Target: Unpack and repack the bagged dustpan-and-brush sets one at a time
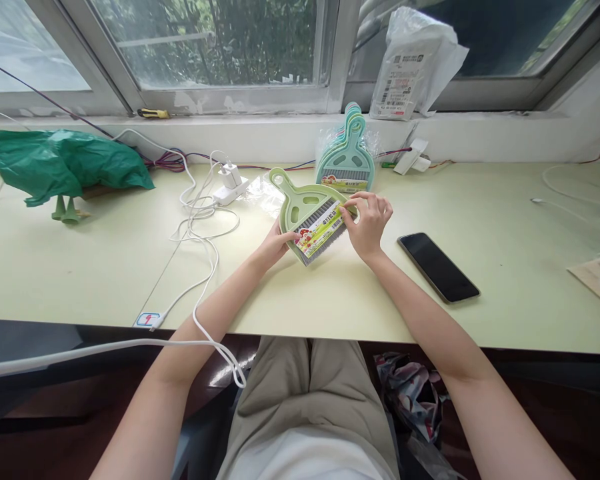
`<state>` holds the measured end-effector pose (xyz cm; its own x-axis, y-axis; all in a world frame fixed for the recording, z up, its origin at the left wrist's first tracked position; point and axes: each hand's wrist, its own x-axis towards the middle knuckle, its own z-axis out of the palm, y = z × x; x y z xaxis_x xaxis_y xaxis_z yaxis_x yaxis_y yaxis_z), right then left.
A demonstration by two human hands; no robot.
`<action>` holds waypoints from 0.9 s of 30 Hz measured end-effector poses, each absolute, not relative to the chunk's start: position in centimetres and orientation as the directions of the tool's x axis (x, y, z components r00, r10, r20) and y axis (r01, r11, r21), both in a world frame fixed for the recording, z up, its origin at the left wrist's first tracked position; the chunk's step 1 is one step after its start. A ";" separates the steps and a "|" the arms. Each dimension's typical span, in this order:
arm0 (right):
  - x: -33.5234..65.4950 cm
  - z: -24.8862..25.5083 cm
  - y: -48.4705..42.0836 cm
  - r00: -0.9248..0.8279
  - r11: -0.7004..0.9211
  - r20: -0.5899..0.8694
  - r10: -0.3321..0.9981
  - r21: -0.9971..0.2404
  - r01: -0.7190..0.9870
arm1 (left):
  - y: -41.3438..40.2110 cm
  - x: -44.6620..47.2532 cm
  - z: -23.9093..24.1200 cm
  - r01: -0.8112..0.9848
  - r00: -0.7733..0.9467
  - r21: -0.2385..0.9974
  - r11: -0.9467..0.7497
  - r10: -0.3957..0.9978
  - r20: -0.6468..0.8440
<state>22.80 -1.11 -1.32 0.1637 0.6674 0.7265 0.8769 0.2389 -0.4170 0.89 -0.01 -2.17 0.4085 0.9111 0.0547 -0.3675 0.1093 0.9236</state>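
A light green mini dustpan with a grey-bristled brush set in it is tilted above the table, its ring handle pointing to the upper left. Across the brush lies a printed label. My left hand grips the dustpan's lower left edge, thumb on the label's end. At the right corner, my right hand pinches the label's upper right end with thumb and fingers. Just behind, a row of similar blue-green dustpan sets stands against the wall, with clear plastic around it.
A black phone lies right of my hands. White cables and a charger on a power strip are at left, beside a green plastic bag. On the windowsill sit a yellow cutter and a white package.
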 end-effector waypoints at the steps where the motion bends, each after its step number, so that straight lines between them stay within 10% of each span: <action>1: 22.8 -1.4 -1.1 0.162 0.239 0.725 0.670 -0.417 0.877 | -0.1 0.9 -2.1 -0.368 0.416 0.923 0.111 0.908 0.057; 27: 22.7 -1.4 -0.9 0.121 0.260 0.712 0.692 -0.402 0.878 | -0.1 1.0 -1.8 -0.373 0.403 0.922 0.102 0.913 0.062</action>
<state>22.72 -0.92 -1.44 0.1214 0.6917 0.7119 0.8778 0.2600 -0.4024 1.00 -0.08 -1.84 0.4035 0.9128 0.0625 -0.3728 0.1017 0.9223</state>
